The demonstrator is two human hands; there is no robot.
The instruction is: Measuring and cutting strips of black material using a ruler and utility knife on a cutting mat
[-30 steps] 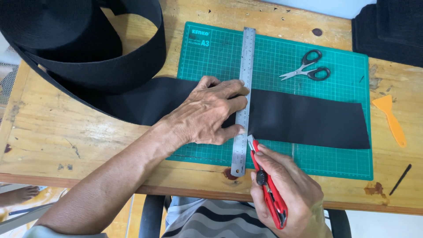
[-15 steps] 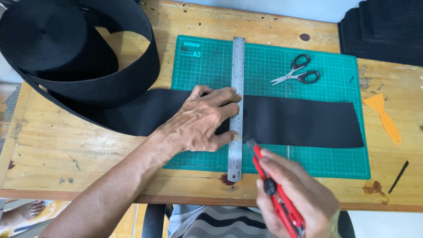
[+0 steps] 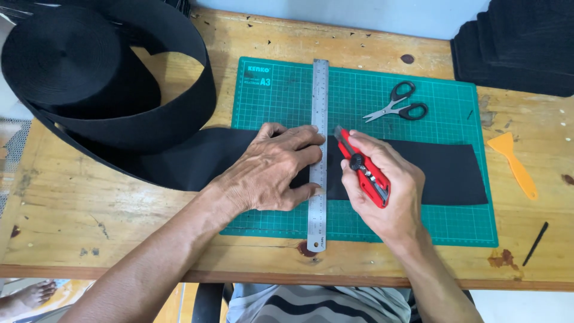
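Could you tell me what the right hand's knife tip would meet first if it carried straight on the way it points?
The right hand aims the red utility knife up and left; its tip looks nearly at the steel ruler, so probably the ruler's edge over the black fabric strip.

Worn wooden table point(image 3: 89, 209) against pale wall point(image 3: 371, 18), evenly lit.

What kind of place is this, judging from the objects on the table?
Probably a small craft or sewing workshop: a green gridded cutting mat on a worn wooden table, a large roll of wide black elastic band, and a steel ruler with a red utility knife.
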